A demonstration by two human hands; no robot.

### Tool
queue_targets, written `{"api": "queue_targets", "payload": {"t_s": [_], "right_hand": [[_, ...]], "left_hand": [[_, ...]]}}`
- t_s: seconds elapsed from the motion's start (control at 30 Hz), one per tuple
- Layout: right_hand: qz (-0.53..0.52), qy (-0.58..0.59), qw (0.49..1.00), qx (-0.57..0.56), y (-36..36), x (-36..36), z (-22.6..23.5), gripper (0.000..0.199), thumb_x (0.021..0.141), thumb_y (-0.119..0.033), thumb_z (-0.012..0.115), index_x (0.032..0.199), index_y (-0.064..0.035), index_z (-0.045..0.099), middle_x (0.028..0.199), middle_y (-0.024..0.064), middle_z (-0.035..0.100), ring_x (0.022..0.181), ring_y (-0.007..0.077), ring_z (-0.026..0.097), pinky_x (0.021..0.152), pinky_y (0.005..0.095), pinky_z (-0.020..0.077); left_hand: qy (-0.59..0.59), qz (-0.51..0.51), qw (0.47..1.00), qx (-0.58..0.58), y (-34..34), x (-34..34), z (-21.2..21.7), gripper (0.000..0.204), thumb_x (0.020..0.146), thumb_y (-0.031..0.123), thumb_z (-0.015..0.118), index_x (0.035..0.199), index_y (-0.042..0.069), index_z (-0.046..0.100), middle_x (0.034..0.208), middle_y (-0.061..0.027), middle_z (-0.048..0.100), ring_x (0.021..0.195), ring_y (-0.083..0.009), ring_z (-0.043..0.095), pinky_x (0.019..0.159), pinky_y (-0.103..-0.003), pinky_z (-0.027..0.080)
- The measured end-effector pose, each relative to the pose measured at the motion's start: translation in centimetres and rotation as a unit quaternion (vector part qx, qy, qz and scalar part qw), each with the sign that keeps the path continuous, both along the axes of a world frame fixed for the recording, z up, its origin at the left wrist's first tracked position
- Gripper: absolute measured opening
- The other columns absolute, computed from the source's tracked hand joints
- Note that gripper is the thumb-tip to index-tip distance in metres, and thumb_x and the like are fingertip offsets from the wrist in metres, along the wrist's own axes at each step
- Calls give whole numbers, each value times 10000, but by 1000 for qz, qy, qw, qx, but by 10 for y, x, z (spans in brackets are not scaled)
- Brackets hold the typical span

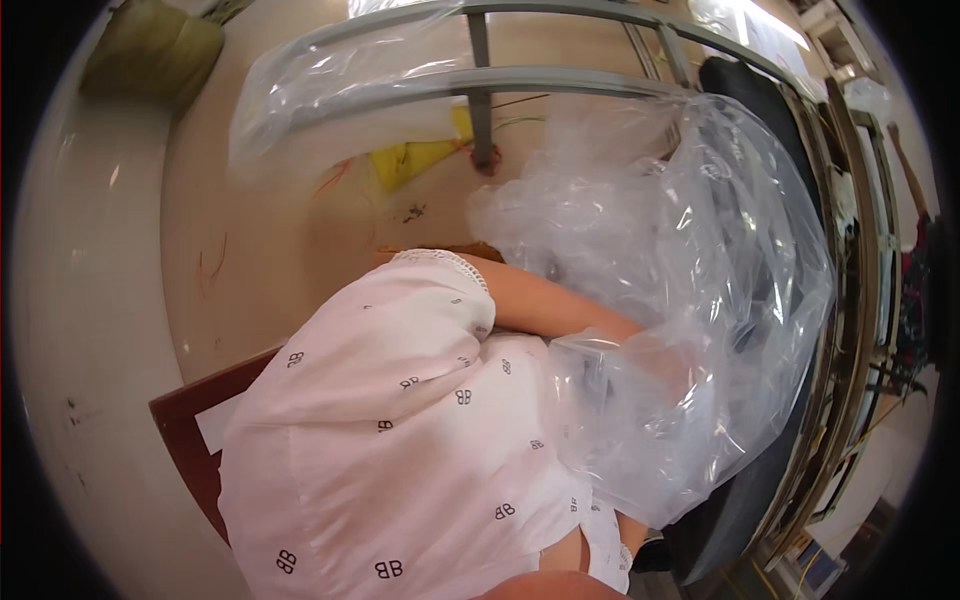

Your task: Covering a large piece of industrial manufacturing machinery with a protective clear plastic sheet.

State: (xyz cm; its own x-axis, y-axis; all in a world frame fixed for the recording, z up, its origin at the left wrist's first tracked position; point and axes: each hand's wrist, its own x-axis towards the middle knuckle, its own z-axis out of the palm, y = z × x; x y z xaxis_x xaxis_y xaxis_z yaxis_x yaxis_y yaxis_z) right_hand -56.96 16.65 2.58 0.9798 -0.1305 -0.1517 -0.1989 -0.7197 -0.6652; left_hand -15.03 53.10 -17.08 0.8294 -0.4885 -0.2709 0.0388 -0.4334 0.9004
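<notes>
A big clear plastic bag (700,260) billows at the right, in front of my white patterned top (400,430). My left forearm (550,305) comes out of a lace-edged sleeve and runs right into the bag. My left hand (662,362) shows only as a blur through the plastic, so its grip is unclear. A bit of my right arm (628,535) shows under the bag at the lower right. The right hand itself is hidden behind the plastic.
Grey metal rails (520,80) cross the top, with a second clear plastic bag (330,100) draped over them. A yellow scrap (415,158) lies on the beige floor (260,250). A dark red board (195,440) sits at lower left, an olive sack (160,50) at upper left, and a black surface (745,500) at the right.
</notes>
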Motion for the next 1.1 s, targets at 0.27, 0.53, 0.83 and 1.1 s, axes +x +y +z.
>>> {"api": "queue_targets", "payload": {"t_s": [0.27, 0.53, 0.83, 1.1], "right_hand": [[99, -70, 991, 59, -22, 31, 45, 443, 825, -149, 594, 1227, -34, 447, 1139, 100, 521, 1033, 168, 500, 925, 306, 393], [-74, -169, 979, 81, -76, 73, 88, 304, 863, -104, 549, 1159, -37, 537, 1049, 74, 593, 944, 131, 566, 873, 276, 448], [-461, -264, 836, -135, -175, -155, 40, 233, 916, -180, 504, 1121, -153, 613, 888, -34, 619, 831, 61, 570, 746, 203, 436], [-644, -200, 718, -175, -173, -223, -5, 233, 901, -287, 513, 1075, -206, 646, 855, -43, 622, 804, 59, 558, 747, 213, 430]], "left_hand": [[-20, -9, 994, 108, 67, 6, 43, 432, 893, 326, 501, 1208, 32, 530, 1172, -125, 566, 1093, -221, 516, 945, -332, 381], [-98, -281, 932, 208, -67, 93, 104, 434, 890, 312, 508, 1219, 29, 517, 1181, -134, 560, 1094, -230, 517, 945, -331, 381], [-226, -461, 773, 372, -208, 117, 209, 439, 887, 297, 515, 1232, 26, 502, 1191, -144, 553, 1095, -241, 519, 944, -329, 382], [-292, -427, 710, 479, -202, 123, 283, 445, 885, 283, 521, 1244, 22, 488, 1199, -152, 547, 1096, -250, 520, 943, -328, 383]]}}
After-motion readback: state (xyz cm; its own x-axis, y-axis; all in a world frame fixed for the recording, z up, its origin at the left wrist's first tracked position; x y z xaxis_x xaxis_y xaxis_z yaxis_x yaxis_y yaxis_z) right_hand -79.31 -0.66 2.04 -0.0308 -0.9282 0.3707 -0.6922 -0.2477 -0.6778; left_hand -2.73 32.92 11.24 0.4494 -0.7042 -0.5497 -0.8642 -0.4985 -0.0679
